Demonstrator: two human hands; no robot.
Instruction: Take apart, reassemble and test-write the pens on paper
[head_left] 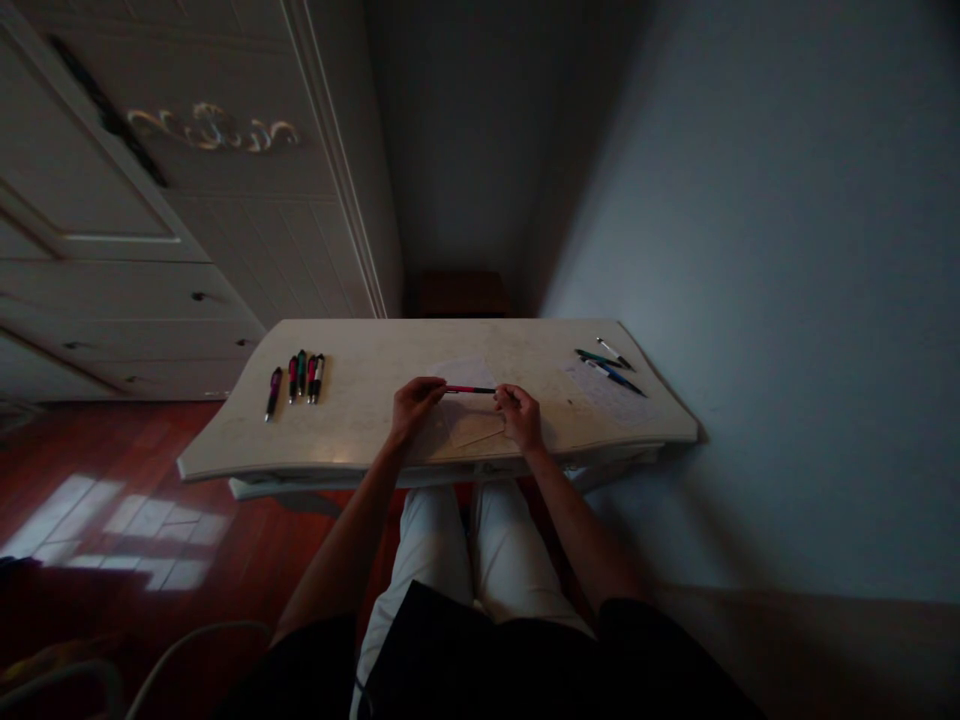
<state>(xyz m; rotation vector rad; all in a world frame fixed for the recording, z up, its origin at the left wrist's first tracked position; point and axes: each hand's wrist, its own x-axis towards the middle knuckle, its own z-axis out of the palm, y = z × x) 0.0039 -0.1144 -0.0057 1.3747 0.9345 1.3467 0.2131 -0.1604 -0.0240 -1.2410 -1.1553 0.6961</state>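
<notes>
Between my two hands a pink and black pen is held level above the table. The fingers of my left hand pinch its pink end. At the black end, my right hand has its fingertips closed on the pen. Below lie papers on the white tabletop, partly covered by my hands. Whether the pen's tip is a separate piece in my right fingers is too small to tell.
Several pens lie side by side on the table's left, with a purple pen apart from them. On the right, more pens lie partly over a printed sheet. A wall borders the table's right; a white cabinet stands behind left.
</notes>
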